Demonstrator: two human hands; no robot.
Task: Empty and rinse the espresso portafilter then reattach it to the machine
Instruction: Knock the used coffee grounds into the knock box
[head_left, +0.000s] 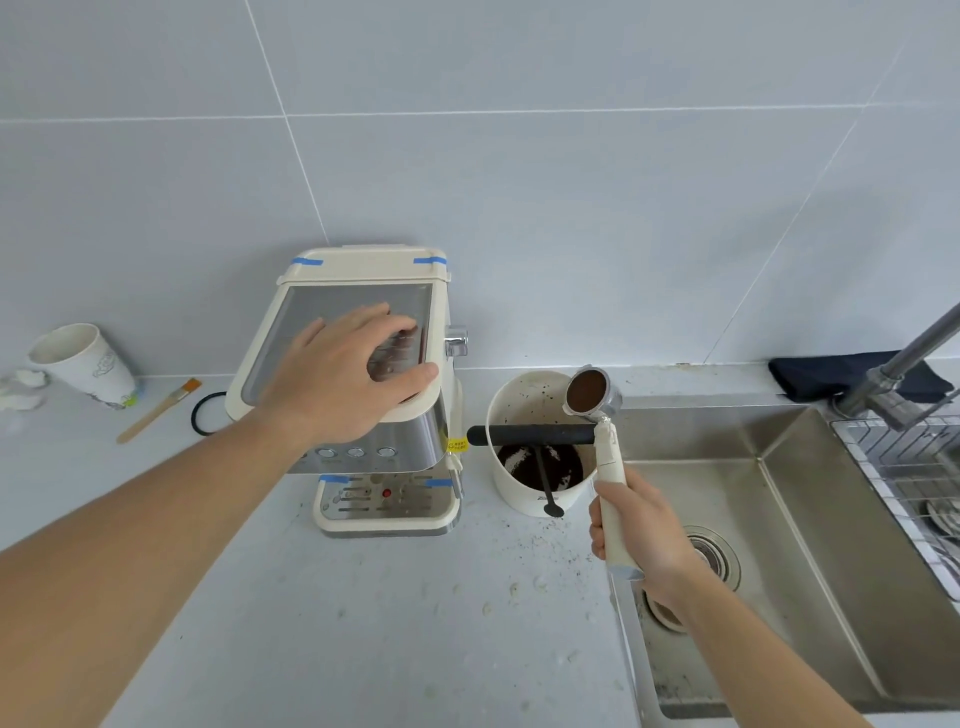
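Now we rest our left hand (353, 374) flat on top of the machine (363, 395), fingers spread wide and holding nothing. Our right hand (636, 530) is wrapped around the cream handle of the portafilter (592, 397), fingers closed tight on it. We hold its basket up over the right rim of the knock box (535, 493), tilted towards us, still full of brown grounds. Dark grounds lie in the box beneath its black bar (530, 435). Right of us is the sink (810, 545), with the tap (904, 379) above its far corner. Left of the machine lie a brush (156, 413), a black ring (205, 413) and a paper cup (85, 366). Crumbs of coffee dot the counter (389, 623).
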